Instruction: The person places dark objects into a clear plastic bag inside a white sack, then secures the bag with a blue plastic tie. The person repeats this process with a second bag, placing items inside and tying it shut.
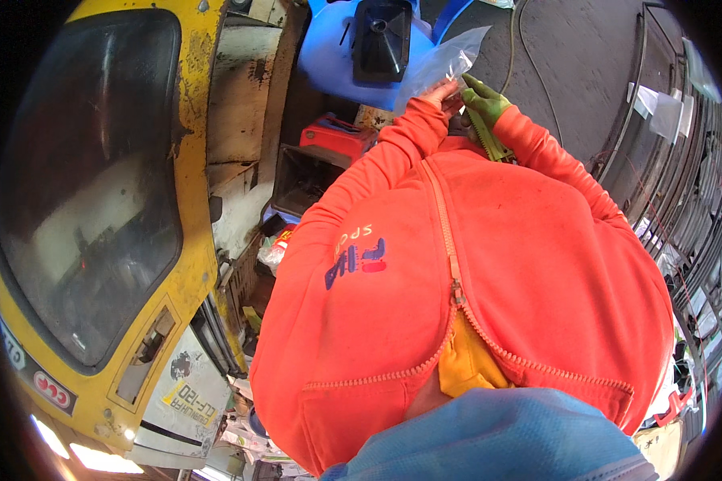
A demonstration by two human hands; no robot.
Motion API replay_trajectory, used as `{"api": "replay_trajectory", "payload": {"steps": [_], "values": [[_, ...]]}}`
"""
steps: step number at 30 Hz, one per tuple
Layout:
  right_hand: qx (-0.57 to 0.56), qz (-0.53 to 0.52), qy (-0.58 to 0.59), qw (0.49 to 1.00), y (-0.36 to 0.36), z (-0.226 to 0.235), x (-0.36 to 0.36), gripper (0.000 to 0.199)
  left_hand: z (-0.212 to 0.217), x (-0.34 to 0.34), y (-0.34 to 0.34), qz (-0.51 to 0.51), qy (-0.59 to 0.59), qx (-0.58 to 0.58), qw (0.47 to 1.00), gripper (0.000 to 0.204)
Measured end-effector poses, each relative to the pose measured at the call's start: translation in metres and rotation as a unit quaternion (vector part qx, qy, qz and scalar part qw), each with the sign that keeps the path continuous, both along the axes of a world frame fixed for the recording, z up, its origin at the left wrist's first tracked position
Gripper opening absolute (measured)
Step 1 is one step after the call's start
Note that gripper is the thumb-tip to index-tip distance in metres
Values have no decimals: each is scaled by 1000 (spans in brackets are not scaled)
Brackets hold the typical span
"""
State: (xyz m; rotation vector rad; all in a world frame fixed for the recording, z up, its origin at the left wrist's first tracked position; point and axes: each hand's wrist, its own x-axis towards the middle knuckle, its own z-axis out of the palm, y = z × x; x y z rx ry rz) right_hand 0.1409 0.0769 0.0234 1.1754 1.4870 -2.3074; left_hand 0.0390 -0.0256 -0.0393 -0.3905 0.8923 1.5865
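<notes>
A clear plastic bag [456, 58] spreads out beyond my hands. My left hand [441, 94] is bare and closed on the near end of the bag. Close against it is my right hand [484, 102], in a green glove, its fingers bent in toward the left hand. What the gloved fingers hold is hidden. Just below the right hand, in front of my chest, shows a green ridged strip [488, 136]; whether a hand touches it I cannot tell.
Beyond my hands stands a blue plastic stool [325, 60] with a black rectangular tray [381, 40] on it. A red case [333, 138] and a dark open bin [305, 180] are at left, beside a yellow vehicle cab [192, 160]. A cable [529, 60] crosses the floor; metal frames [642, 104] line the right.
</notes>
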Motion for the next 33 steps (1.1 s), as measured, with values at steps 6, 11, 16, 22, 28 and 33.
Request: {"api": "replay_trajectory", "payload": {"steps": [6, 11, 16, 22, 28, 33], "values": [[93, 29, 4, 995, 6, -26, 2, 58, -5, 0, 9, -46, 100, 4, 994, 22], [49, -30, 21, 998, 13, -28, -2, 63, 7, -3, 13, -95, 57, -34, 993, 19], [27, -14, -15, 999, 16, -5, -7, 61, -2, -2, 12, -64, 13, -27, 997, 17], [-2, 45, -22, 999, 25, 36, -22, 57, -9, -25, 1, -103, 38, -24, 994, 18], [-81, 105, -29, 991, 40, 38, -18, 49, 12, -49, -30, -119, 72, -39, 989, 13], [-98, -5, -93, 991, 117, 21, -14, 36, 18, -84, -83, -174, 102, 31, 979, 9]]}}
